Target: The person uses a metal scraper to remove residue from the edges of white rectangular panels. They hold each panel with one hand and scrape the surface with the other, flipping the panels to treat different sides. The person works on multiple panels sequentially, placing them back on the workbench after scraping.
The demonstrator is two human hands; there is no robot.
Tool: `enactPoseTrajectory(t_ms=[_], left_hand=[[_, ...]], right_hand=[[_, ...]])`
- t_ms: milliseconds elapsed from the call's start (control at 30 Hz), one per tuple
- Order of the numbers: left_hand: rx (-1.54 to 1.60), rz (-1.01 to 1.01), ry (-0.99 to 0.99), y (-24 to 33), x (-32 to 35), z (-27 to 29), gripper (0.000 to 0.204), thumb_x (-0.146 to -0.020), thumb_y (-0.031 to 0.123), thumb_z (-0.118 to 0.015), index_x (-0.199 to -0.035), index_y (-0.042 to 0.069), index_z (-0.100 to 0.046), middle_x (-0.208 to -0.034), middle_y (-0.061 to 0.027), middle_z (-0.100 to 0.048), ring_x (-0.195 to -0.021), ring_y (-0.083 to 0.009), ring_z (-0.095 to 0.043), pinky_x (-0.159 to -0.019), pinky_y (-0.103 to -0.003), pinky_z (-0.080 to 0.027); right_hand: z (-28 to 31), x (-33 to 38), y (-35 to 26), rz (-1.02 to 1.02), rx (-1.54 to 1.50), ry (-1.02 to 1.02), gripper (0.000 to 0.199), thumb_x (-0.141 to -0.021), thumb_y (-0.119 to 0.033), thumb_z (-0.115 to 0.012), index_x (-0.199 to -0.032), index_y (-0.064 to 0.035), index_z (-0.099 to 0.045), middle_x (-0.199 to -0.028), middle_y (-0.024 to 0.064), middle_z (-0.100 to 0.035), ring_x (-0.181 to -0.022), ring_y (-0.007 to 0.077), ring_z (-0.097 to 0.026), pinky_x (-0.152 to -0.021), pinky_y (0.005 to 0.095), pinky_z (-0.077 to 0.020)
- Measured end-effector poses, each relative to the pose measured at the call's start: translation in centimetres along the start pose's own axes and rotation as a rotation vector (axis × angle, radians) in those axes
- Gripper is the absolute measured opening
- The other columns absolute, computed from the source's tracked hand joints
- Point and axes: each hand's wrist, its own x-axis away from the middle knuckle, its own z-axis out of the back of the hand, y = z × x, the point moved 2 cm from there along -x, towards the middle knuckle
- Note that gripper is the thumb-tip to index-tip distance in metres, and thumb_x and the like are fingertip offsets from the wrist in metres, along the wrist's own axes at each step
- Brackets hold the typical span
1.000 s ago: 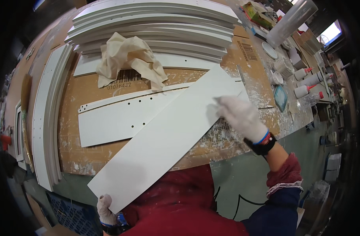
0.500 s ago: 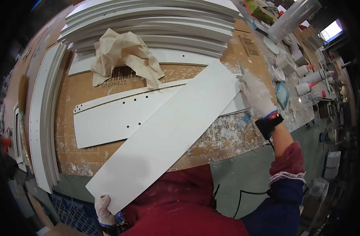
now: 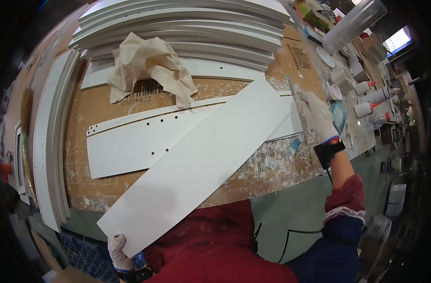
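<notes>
A long white board [image 3: 192, 165] lies slantwise in front of me, from the near left to the far right, over another white board with drilled holes [image 3: 126, 151]. In its cotton glove, my left hand [image 3: 119, 252] grips the near corner of the top board, thumb on the upper face. My right hand [image 3: 315, 115], gloved too, is closed around a thin, flat metal blade [image 3: 290, 86] just beyond the board's far right end; its handle is hidden. A small gap shows between this hand and the board.
Stacked white boards [image 3: 178, 28] fill the far side, with a crumpled beige cloth [image 3: 149, 61] before them. More boards [image 3: 53, 141] stand at the left. Paint-flecked cardboard [image 3: 272, 162] covers the table. Red-tipped bottles [image 3: 364, 109] and a clear plastic roll [image 3: 354, 26] are at the right.
My right hand has moved right, away from the board's edge, with the metal blade. My left hand and the near end of the board have shifted slightly left.
</notes>
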Motion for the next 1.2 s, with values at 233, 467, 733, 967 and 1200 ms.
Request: enactPoseTrajectory(t_ms=[233, 467, 733, 967, 1200], left_hand=[[0.010, 0.015, -0.023, 0.5, 0.0, 0.0, 0.037, -0.086, 0.016, -0.062, -0.109, -0.010, -0.052, -0.096, -0.0177, -0.063, -0.080, -0.0242, -0.067, -0.071, -0.036, -0.060], [-0.061, 0.144, 0.031, 0.0, -1.0, 2.4, 0.039, -0.080, 0.016, -0.066, -0.105, -0.011, -0.054, -0.093, -0.0150, -0.063, -0.078, -0.0249, -0.067, -0.070, -0.036, -0.059], [-0.024, -0.006, 0.042, 0.3, -0.6, 1.3, 0.041, -0.081, 0.022, -0.071, -0.103, -0.008, -0.052, -0.098, -0.0178, -0.063, -0.082, -0.0276, -0.068, -0.070, -0.037, -0.060], [0.081, 0.017, 0.017, 0.6, -0.2, 0.3, 0.038, -0.082, 0.022, -0.070, -0.100, -0.006, -0.053, -0.097, -0.0186, -0.064, -0.083, -0.0295, -0.069, -0.067, -0.039, -0.061], [0.027, -0.004, 0.032, 0.5, -0.8, 2.4, 0.021, -0.094, 0.020, -0.059, -0.097, 0.001, -0.052, -0.100, -0.0128, -0.061, -0.091, -0.0254, -0.066, -0.080, -0.042, -0.058]], right_hand=[[-0.8, 1.8, -3.6, 0.236, -0.135, -0.082, 0.026, -0.090, -0.021, -0.059, -0.109, -0.0028, -0.059, -0.099, 0.0216, -0.062, -0.093, 0.0381, -0.061, -0.081, 0.0417, -0.0472], [0.1, 2.3, -4.0, 0.194, -0.070, -0.117, 0.026, -0.092, -0.027, -0.056, -0.109, -0.0076, -0.060, -0.100, 0.0176, -0.065, -0.094, 0.0369, -0.062, -0.081, 0.0426, -0.0492], [-0.8, 0.4, -0.3, 0.089, 0.075, -0.056, 0.025, -0.091, -0.024, -0.054, -0.109, -0.0073, -0.058, -0.099, 0.0197, -0.064, -0.093, 0.0393, -0.061, -0.079, 0.0470, -0.0481], [0.9, 1.5, -2.2, 0.020, -0.264, 0.000, 0.028, -0.088, -0.026, -0.061, -0.104, -0.0032, -0.059, -0.094, 0.0205, -0.064, -0.088, 0.0365, -0.063, -0.077, 0.0424, -0.0478], [-0.8, 5.2, -10.0, 0.470, -0.113, -0.208, 0.023, -0.090, -0.023, -0.058, -0.105, -0.0061, -0.062, -0.096, 0.0163, -0.064, -0.082, 0.0333, -0.065, -0.071, 0.0413, -0.0519]])
